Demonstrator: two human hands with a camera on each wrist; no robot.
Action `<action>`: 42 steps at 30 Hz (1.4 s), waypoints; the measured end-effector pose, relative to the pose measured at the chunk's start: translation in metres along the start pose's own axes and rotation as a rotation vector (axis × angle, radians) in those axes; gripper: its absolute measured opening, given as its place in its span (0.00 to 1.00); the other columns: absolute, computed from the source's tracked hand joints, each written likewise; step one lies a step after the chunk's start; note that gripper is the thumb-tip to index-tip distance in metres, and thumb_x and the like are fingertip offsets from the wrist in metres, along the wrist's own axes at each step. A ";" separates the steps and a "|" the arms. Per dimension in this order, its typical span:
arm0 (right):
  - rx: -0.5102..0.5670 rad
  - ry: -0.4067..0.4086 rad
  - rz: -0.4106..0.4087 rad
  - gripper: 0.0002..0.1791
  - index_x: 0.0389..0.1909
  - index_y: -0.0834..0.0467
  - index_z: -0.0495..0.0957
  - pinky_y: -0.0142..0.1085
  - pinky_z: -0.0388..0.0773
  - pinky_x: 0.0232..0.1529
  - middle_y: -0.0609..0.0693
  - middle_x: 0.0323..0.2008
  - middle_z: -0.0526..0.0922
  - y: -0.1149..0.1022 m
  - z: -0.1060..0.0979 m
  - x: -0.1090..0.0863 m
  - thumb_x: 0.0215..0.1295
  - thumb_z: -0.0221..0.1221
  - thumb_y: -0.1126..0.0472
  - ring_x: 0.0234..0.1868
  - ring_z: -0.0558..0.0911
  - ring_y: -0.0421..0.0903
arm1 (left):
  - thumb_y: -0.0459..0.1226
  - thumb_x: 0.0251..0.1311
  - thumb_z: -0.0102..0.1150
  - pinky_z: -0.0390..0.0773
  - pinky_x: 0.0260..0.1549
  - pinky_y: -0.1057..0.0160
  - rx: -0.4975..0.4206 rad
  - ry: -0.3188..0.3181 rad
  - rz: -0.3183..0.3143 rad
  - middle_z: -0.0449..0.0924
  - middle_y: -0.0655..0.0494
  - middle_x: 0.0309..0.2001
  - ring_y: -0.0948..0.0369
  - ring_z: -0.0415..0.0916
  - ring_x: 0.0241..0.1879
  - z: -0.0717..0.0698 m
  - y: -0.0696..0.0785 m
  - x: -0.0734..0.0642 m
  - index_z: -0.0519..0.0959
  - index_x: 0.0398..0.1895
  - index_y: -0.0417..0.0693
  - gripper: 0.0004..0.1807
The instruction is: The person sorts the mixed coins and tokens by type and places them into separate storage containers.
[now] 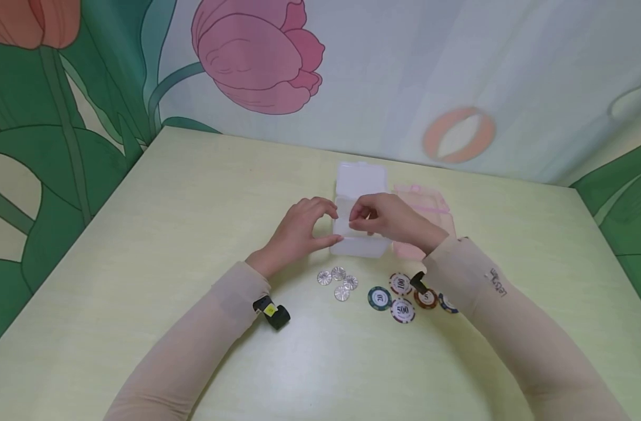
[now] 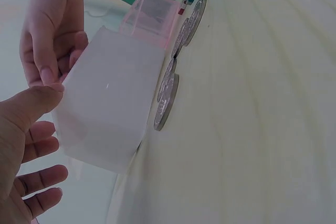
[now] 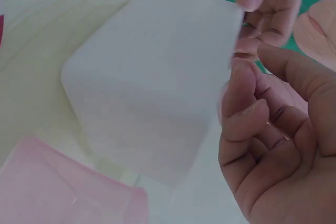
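A translucent white plastic box (image 1: 358,247) stands on the table with its lid (image 1: 361,178) folded back. My left hand (image 1: 302,228) is at its left side, fingers loosely curved apart. In the left wrist view, the left thumb (image 2: 44,98) touches the box's upper corner. My right hand (image 1: 383,216) is over the open box with fingers curled, thumb and index tips close together; I cannot tell whether anything small is between them. Several silver coin-like discs (image 1: 342,293) lie in front of the box.
A translucent pink box (image 1: 426,202), its lid also raised, stands right of the white one, partly behind my right wrist. Several poker chips (image 1: 403,310) lie in front, some near my right sleeve. A flower-printed curtain (image 1: 362,88) hangs behind the table (image 1: 220,187).
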State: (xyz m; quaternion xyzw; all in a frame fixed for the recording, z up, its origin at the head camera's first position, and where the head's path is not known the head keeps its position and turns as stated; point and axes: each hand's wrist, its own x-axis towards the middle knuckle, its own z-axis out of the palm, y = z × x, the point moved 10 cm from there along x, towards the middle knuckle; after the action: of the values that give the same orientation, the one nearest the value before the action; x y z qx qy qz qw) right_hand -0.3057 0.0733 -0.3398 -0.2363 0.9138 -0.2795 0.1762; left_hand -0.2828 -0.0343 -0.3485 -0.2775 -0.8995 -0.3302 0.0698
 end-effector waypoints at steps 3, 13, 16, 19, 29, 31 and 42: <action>0.018 0.017 -0.014 0.07 0.40 0.58 0.78 0.35 0.74 0.34 0.52 0.32 0.82 -0.002 -0.005 -0.010 0.65 0.60 0.59 0.30 0.78 0.49 | 0.45 0.54 0.69 0.68 0.60 0.53 -0.001 0.002 -0.001 0.77 0.52 0.56 0.53 0.71 0.56 0.001 -0.001 0.000 0.75 0.46 0.47 0.20; 0.031 0.016 -0.100 0.07 0.41 0.56 0.78 0.32 0.73 0.30 0.53 0.30 0.82 -0.015 0.001 -0.039 0.63 0.62 0.60 0.29 0.76 0.44 | 0.45 0.53 0.69 0.69 0.59 0.53 -0.006 0.013 0.004 0.77 0.52 0.56 0.53 0.71 0.55 0.002 -0.003 -0.001 0.76 0.46 0.47 0.20; 0.021 0.008 -0.129 0.07 0.40 0.57 0.78 0.31 0.74 0.30 0.49 0.29 0.81 -0.019 0.007 -0.045 0.62 0.62 0.61 0.28 0.75 0.42 | 0.45 0.53 0.69 0.70 0.59 0.53 -0.009 0.016 0.008 0.77 0.52 0.56 0.53 0.71 0.55 0.002 -0.003 -0.001 0.76 0.46 0.47 0.20; 0.014 -0.009 -0.145 0.07 0.40 0.58 0.79 0.30 0.74 0.30 0.46 0.28 0.81 -0.020 0.014 -0.049 0.62 0.63 0.61 0.28 0.75 0.41 | 0.45 0.53 0.69 0.70 0.59 0.54 -0.006 0.019 0.013 0.77 0.52 0.56 0.53 0.72 0.55 0.003 -0.003 -0.001 0.76 0.45 0.46 0.20; -0.005 -0.060 -0.179 0.08 0.40 0.60 0.79 0.29 0.75 0.32 0.45 0.31 0.82 -0.017 0.036 -0.054 0.61 0.63 0.62 0.30 0.76 0.39 | 0.45 0.53 0.69 0.70 0.57 0.54 0.000 0.030 0.025 0.77 0.52 0.56 0.54 0.72 0.53 0.001 -0.001 -0.001 0.75 0.45 0.46 0.20; -0.028 -0.070 -0.170 0.08 0.40 0.59 0.79 0.28 0.76 0.33 0.45 0.31 0.82 -0.015 0.041 -0.053 0.61 0.63 0.61 0.30 0.76 0.39 | 0.45 0.53 0.69 0.70 0.57 0.54 -0.002 0.030 0.026 0.77 0.52 0.56 0.54 0.72 0.54 0.000 -0.001 -0.001 0.75 0.45 0.46 0.20; -0.181 -0.051 -0.187 0.07 0.38 0.57 0.81 0.27 0.74 0.32 0.44 0.31 0.82 -0.015 0.057 -0.051 0.60 0.64 0.61 0.28 0.75 0.36 | 0.45 0.53 0.69 0.71 0.56 0.55 -0.007 0.031 0.031 0.77 0.51 0.55 0.53 0.72 0.53 -0.001 0.000 -0.001 0.76 0.45 0.44 0.21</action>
State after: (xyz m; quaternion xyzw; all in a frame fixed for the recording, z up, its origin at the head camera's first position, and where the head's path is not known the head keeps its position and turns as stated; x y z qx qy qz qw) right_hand -0.2332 0.0649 -0.3655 -0.3422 0.9045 -0.2051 0.1506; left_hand -0.2819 -0.0351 -0.3483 -0.2863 -0.8928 -0.3365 0.0879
